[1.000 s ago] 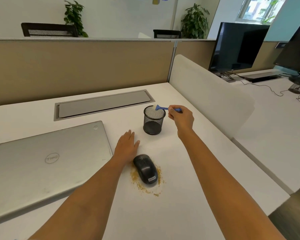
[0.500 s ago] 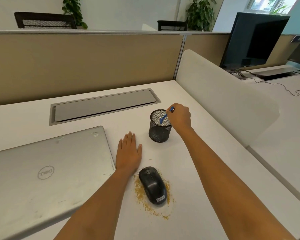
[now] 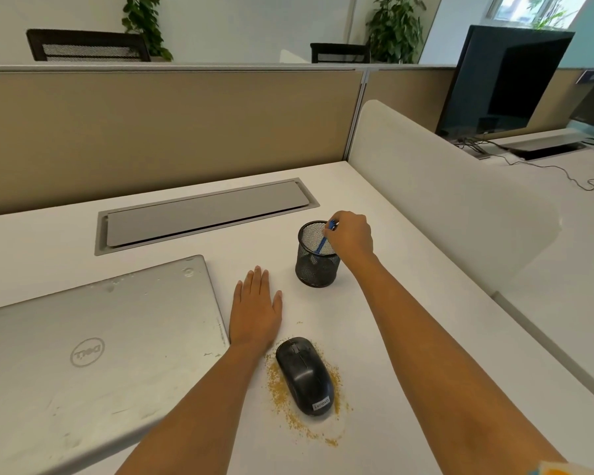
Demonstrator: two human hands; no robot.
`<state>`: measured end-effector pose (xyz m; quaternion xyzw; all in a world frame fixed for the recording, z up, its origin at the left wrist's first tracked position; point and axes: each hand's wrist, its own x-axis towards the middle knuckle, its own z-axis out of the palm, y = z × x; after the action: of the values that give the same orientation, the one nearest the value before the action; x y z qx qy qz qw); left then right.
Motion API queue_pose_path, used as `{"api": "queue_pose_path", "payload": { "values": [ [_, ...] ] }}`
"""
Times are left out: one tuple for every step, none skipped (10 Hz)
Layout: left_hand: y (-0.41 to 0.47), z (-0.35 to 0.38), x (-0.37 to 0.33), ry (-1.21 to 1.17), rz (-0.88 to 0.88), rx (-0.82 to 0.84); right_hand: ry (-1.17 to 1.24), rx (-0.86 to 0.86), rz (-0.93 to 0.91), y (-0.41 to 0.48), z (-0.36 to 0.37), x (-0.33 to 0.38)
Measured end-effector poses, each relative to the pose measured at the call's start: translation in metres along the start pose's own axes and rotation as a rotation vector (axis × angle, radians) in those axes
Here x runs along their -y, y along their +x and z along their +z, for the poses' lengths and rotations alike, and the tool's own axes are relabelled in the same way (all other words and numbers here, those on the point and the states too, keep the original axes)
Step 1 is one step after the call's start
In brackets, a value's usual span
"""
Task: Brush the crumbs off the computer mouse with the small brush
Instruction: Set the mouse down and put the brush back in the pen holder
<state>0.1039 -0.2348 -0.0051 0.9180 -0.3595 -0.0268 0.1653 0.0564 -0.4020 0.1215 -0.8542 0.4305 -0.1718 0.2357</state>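
Observation:
A black computer mouse [image 3: 304, 375] lies on the white desk [image 3: 408, 303] near me, ringed by yellow-brown crumbs [image 3: 282, 395]. Behind it stands a black mesh pen cup [image 3: 317, 265]. My right hand [image 3: 350, 234] is over the cup's right rim, fingers closed on the top of a small blue brush [image 3: 322, 244] that points down into the cup. My left hand [image 3: 256, 308] lies flat on the desk, fingers spread, just left of and behind the mouse, holding nothing.
A closed silver laptop [image 3: 93, 341] fills the desk's left side. A grey cable hatch [image 3: 203, 214] sits at the back. A tan partition [image 3: 168, 132] and a white side divider [image 3: 443, 200] bound the desk. Monitors [image 3: 501, 80] stand on the neighbouring desk at right.
My right hand has carried the blue brush from above the cup down into it, tipping the brush head downward. My left hand stays flat beside the mouse.

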Motion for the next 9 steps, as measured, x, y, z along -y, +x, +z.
{"api": "queue_pose_path", "payload": {
  "values": [
    [0.0,-0.001,0.0,-0.001,0.001,0.003,0.031,-0.03,0.002,0.0,0.0,0.0],
    [0.0,0.0,0.0,-0.004,-0.003,0.005,0.04,-0.035,0.007,0.0,-0.001,-0.001],
    [0.0,0.0,0.0,-0.003,-0.007,0.011,0.068,-0.049,-0.009,-0.001,-0.001,-0.002],
    [0.0,-0.001,0.0,-0.009,-0.016,0.02,0.05,-0.083,-0.05,-0.002,-0.003,0.0],
    [-0.001,-0.001,0.0,-0.008,-0.006,0.012,0.024,-0.123,-0.088,-0.005,-0.006,-0.001],
    [-0.001,-0.002,-0.001,-0.015,-0.003,0.013,0.044,-0.128,-0.072,-0.009,-0.009,-0.005],
    [-0.002,-0.002,0.0,-0.011,0.006,0.014,0.084,-0.105,-0.012,-0.014,-0.011,-0.009],
    [-0.002,-0.006,-0.001,-0.029,0.009,0.03,0.119,-0.098,0.031,-0.023,-0.012,-0.013],
    [-0.004,-0.012,-0.003,-0.061,0.012,0.059,0.112,-0.098,0.027,-0.032,-0.013,-0.019]
  ]
}}
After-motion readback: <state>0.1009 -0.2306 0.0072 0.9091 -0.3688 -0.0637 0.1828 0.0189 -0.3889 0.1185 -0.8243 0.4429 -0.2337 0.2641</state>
